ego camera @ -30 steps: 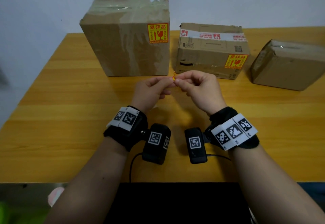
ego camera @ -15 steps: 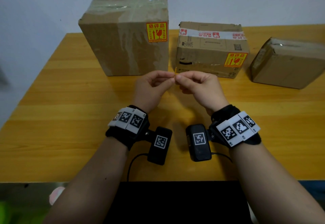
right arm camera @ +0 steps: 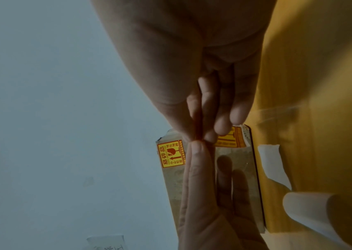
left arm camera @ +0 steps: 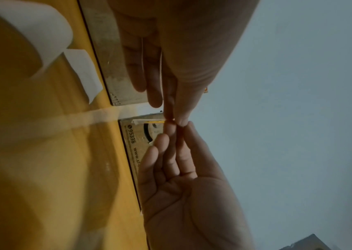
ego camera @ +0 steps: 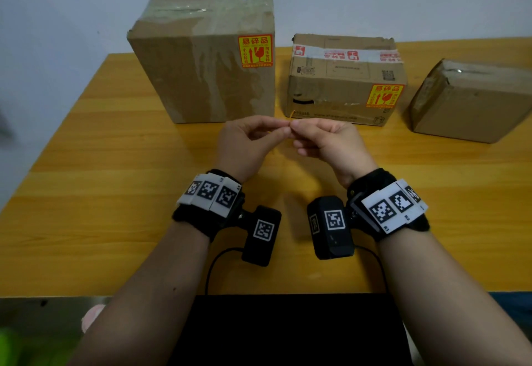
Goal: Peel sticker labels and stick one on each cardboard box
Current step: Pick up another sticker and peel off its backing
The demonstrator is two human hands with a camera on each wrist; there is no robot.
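Observation:
Three cardboard boxes stand along the table's far side. The tall left box (ego camera: 201, 72) carries a yellow and red label (ego camera: 255, 50), and so does the middle box (ego camera: 331, 98), with its label (ego camera: 384, 95). The right box (ego camera: 472, 104) shows no label. My left hand (ego camera: 283, 129) and right hand (ego camera: 296, 128) meet fingertip to fingertip in front of the boxes. Both pinch one sticker label (ego camera: 292, 114), seen edge-on from the head. The right wrist view shows the sticker label (right arm camera: 230, 138) partly behind my fingers, with a white edge lifting at one corner.
White backing paper (left arm camera: 80, 72) lies flat on the yellow wooden table (ego camera: 115, 178) near the tall box. A curled white strip (right arm camera: 309, 211) sits beside it. A pale wall rises behind the boxes. Black wrist cameras hang under both wrists.
Both hands stay pinched together on the sticker and have shifted only slightly. The small orange tip above the fingertips shows again after being hidden half a second ago.

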